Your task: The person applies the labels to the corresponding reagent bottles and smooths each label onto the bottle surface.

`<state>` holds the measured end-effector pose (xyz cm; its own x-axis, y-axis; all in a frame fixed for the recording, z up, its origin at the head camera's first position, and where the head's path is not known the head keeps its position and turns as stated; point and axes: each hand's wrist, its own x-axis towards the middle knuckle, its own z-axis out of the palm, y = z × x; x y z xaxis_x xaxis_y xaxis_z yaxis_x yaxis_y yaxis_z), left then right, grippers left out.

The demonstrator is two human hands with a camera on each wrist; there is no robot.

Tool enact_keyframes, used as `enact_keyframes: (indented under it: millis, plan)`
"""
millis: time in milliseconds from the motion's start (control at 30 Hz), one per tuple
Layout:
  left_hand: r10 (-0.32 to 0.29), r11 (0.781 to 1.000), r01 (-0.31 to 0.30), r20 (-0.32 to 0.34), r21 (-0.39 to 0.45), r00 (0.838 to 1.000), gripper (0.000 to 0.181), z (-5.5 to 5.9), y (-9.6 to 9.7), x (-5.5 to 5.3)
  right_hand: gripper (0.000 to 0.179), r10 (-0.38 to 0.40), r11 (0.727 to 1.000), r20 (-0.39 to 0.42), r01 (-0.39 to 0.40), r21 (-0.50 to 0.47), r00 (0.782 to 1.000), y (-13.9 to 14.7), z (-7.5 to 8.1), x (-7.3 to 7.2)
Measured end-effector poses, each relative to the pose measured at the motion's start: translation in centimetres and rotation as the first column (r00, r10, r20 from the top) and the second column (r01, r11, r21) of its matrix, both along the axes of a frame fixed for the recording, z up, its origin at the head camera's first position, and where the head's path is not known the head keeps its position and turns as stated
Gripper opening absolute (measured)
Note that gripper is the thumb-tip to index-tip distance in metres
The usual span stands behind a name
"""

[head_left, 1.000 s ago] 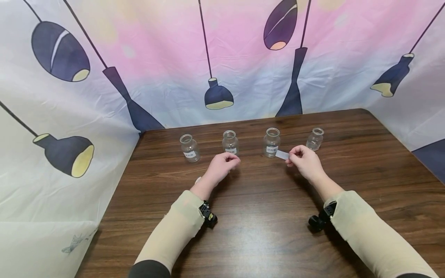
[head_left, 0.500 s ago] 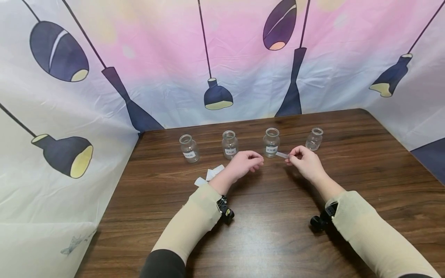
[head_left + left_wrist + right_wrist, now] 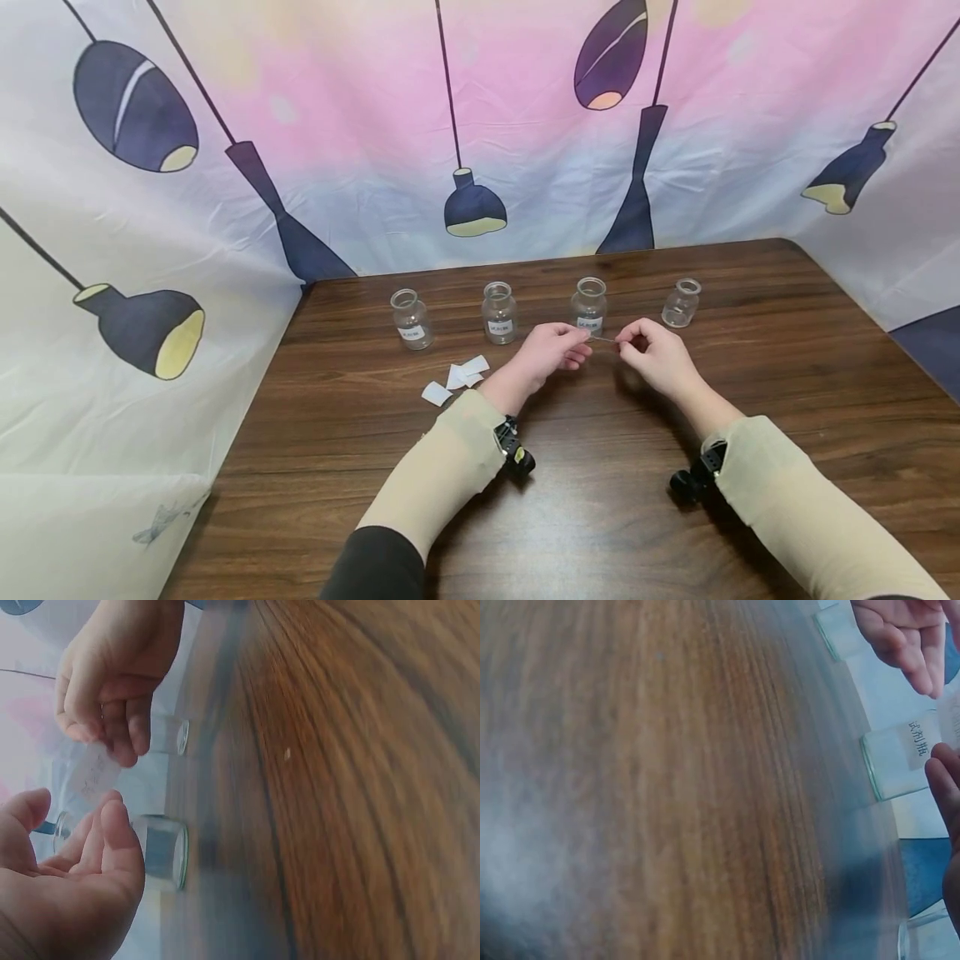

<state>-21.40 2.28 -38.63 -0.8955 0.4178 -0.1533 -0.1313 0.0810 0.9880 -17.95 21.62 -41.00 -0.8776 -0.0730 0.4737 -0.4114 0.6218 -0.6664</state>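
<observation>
A small white paper label [image 3: 602, 339], seen almost edge-on in the head view, spans the gap between the two hands. My right hand [image 3: 660, 357] pinches its right end between thumb and fingers. Faint writing shows on the label [image 3: 94, 772] in the left wrist view. My left hand [image 3: 549, 354] has its fingertips at the label's other end, thumb held apart from the fingers [image 3: 112, 825]. Right behind the label stands a clear glass bottle [image 3: 590, 302] with a white label on its front. To the right is a smaller glass bottle [image 3: 681, 305] without a visible label.
Two more labelled glass bottles, one in the middle [image 3: 498, 304] and one at the left [image 3: 410, 315], stand in the same row. Several white paper slips [image 3: 437, 393] lie beside my left forearm. The wooden table [image 3: 585, 500] ends at a patterned cloth backdrop [image 3: 375, 167].
My left hand has moved right, from in front of the middle bottle to the label's end, uncovering the paper slips. My right hand has stayed nearly in place, while the label has turned edge-on.
</observation>
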Motion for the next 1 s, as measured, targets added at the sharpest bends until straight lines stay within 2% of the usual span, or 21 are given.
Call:
enact_keyframes:
  millis: [233,500,700,1000]
  plan:
    - [0.058,0.996,-0.06,0.027,0.063,0.998,0.023,-0.5,1.1,0.1,0.016,0.069,0.994,-0.177,-0.052,0.099,0.982,0.1,-0.5,0.1]
    - [0.096,0.986,-0.106,0.084,0.126,0.992,0.009,-0.9,2.2,-0.1,0.02,0.087,0.992,-0.269,-0.059,0.11,0.959,0.7,-1.1,-0.2]
    - [0.135,0.977,-0.151,0.112,0.149,0.984,0.005,-1.3,3.0,-0.1,0.021,0.098,0.992,-0.28,-0.071,0.104,0.955,1.2,-1.3,-0.2]
    - [0.149,0.979,-0.157,0.065,0.128,0.987,0.007,-1.4,4.6,0.1,0.02,0.071,0.996,-0.258,-0.054,0.072,0.963,2.4,-1.7,0.1]
